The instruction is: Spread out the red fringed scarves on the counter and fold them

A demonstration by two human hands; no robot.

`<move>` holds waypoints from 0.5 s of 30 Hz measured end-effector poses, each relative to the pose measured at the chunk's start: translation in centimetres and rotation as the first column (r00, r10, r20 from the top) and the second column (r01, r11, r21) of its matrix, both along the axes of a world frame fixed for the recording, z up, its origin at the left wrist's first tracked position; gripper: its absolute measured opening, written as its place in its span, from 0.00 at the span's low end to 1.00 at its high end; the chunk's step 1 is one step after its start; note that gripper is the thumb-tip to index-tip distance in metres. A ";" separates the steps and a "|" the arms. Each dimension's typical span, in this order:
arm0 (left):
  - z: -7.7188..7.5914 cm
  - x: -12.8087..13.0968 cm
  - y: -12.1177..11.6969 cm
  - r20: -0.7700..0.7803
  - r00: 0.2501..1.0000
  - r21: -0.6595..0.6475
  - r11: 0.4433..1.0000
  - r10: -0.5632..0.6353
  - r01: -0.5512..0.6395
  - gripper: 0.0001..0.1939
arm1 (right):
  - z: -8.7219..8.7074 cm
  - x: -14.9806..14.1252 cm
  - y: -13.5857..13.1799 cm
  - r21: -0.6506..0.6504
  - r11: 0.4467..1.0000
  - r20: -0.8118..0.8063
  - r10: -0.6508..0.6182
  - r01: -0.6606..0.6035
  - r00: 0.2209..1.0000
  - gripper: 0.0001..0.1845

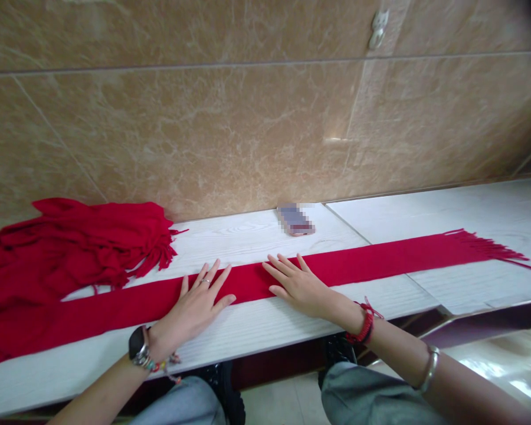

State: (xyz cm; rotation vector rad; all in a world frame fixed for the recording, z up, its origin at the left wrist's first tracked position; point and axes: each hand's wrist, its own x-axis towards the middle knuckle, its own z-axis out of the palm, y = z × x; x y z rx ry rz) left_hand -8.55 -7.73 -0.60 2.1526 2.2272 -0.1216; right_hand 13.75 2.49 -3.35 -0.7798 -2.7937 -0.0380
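Note:
A long red scarf (pixel 371 261) lies in a narrow flat strip along the white bench top, its fringed end spread out at the right. My left hand (pixel 199 307) rests on the strip left of the middle, fingers spread and pointing away from me. A little to the right, my right hand (pixel 298 286) lies on the same strip with its fingers stretched out. Neither hand grips anything. At the far left, bunched red fabric with fringes (pixel 92 236) sits in a heap; whether it is a separate piece from the scarf I cannot tell.
A phone (pixel 295 218) lies on the white bench top (pixel 230 239) against the tan tiled wall (pixel 230 136). A small white hook (pixel 379 28) is fixed to the wall. The bench's front edge runs just above my knees, and a seam crosses its top at the right.

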 end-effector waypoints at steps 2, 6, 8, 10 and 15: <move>-0.7 -0.5 0.0 -0.002 0.999 0.015 0.999 -0.039 0.039 0.28 | 0.1 -0.1 -0.1 -0.004 0.999 0.039 0.036 -0.036 0.999 0.27; -0.9 -0.7 -0.7 -0.006 0.994 0.033 0.993 -0.113 0.113 0.26 | 0.8 -1.0 -0.4 -0.006 0.999 0.105 0.034 -0.034 0.994 0.26; -0.6 -0.6 -1.0 -0.002 0.992 0.030 0.992 -0.125 0.125 0.27 | 1.2 -2.2 -0.6 0.007 1.000 0.077 0.017 -0.017 0.997 0.25; -0.3 -0.6 -1.0 0.011 0.994 0.012 0.994 -0.111 0.111 0.28 | 1.4 -3.8 -1.0 0.022 1.000 0.008 0.013 -0.013 1.000 0.25; 0.1 -2.3 -1.7 0.042 0.998 -0.020 0.999 -0.038 0.038 0.32 | 0.9 -7.6 -2.1 0.002 0.997 -0.048 0.083 -0.083 0.995 0.25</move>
